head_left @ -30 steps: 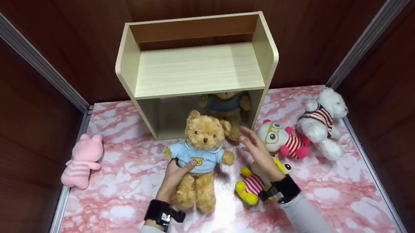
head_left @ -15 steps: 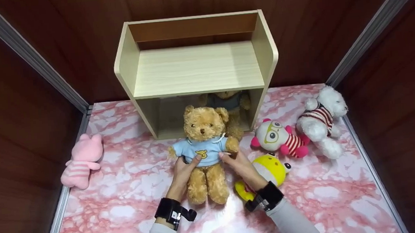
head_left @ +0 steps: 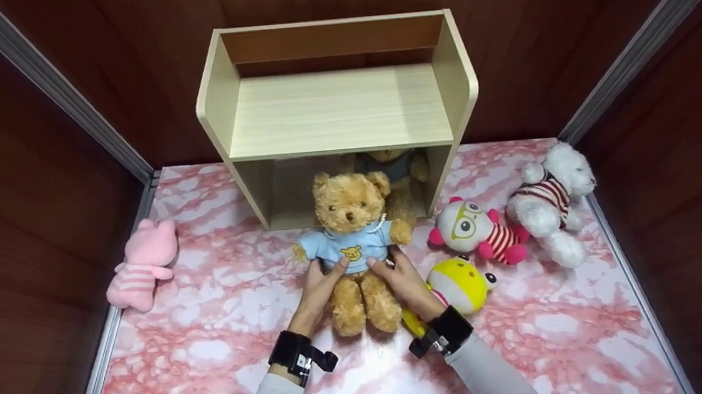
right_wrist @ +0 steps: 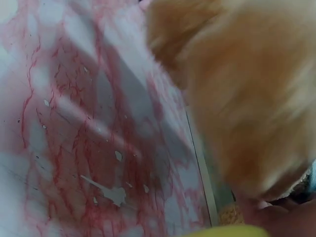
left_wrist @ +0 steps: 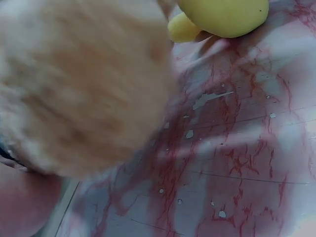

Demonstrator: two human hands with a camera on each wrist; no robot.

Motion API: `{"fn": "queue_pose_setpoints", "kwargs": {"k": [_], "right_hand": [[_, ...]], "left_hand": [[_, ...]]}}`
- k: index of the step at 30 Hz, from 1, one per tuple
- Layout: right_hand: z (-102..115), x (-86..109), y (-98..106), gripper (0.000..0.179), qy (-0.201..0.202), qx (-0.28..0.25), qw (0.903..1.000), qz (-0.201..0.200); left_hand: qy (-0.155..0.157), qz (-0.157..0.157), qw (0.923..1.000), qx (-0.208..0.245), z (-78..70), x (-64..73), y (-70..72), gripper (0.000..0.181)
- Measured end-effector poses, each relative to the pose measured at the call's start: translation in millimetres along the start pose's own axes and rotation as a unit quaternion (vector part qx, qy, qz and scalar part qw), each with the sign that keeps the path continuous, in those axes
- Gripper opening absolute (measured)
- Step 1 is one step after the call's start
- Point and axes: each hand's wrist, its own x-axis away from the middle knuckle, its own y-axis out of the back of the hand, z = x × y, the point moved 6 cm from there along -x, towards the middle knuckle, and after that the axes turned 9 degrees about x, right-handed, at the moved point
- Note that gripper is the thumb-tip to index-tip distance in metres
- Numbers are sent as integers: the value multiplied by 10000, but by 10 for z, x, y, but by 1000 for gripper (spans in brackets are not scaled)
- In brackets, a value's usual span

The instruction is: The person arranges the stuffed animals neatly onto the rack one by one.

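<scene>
A tan teddy bear (head_left: 349,222) in a light blue shirt faces me, upright in front of the shelf unit. My left hand (head_left: 322,287) grips its waist from the left, thumb over the shirt's hem. On the other side my right hand (head_left: 405,280) holds it the same way. Blurred tan fur of the bear's leg (left_wrist: 84,89) fills much of the left wrist view, and fur of its leg (right_wrist: 247,98) covers the right part of the right wrist view. The fingers behind the bear are hidden.
A pale wooden shelf unit (head_left: 338,110) stands at the back; a brown bear (head_left: 392,168) in a dark shirt sits in its lower compartment. A yellow frog toy (head_left: 458,282), a pink panda toy (head_left: 475,228) and a white bear (head_left: 552,200) lie right. A pink plush toy (head_left: 143,263) lies left.
My right hand has come in from the right and taken hold of the teddy bear. The bear has straightened and shifted slightly right and toward the shelf, with my left hand still holding it.
</scene>
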Motion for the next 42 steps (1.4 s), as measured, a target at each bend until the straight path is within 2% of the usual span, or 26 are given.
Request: {"fn": "queue_pose_setpoints", "kwargs": {"k": [3,6,10,15,19,22,25,29,35,38,42], "right_hand": [[-12,-19,53,70,9,-197,9998,-78],[-31,-38,99,67,-94,-403,9990,-163],[-38,-50,134,65,-151,-556,9977,-362],[-22,-72,111,58,36,-798,9959,-428],[6,-62,75,57,195,-670,9967,-414],[20,-46,73,58,264,-334,9976,-543],[31,-41,63,56,311,-113,9976,-603],[40,-53,24,54,354,-62,9983,-463],[74,-87,2,64,290,89,9994,-134],[153,-113,45,62,456,611,9970,145],[326,-103,164,48,919,1595,9824,318]], "left_hand": [[-173,199,9995,187,-37,6,-49,82],[-339,245,9983,394,-72,6,-78,72],[-403,98,9983,414,-96,44,-123,64],[-304,-108,9992,-246,-125,146,-230,78],[-506,-396,9917,-1111,-149,140,-277,88],[-592,-503,9868,-1418,-132,90,-285,91],[-513,-509,9896,-1246,-88,40,-265,91],[-418,-606,9941,-791,-47,-11,-199,83],[-388,-936,9935,-519,-36,-50,-69,78],[-384,-1034,9929,-442,-52,-75,-9,75],[-465,-1206,9911,-315,-82,-116,79,67]]}}
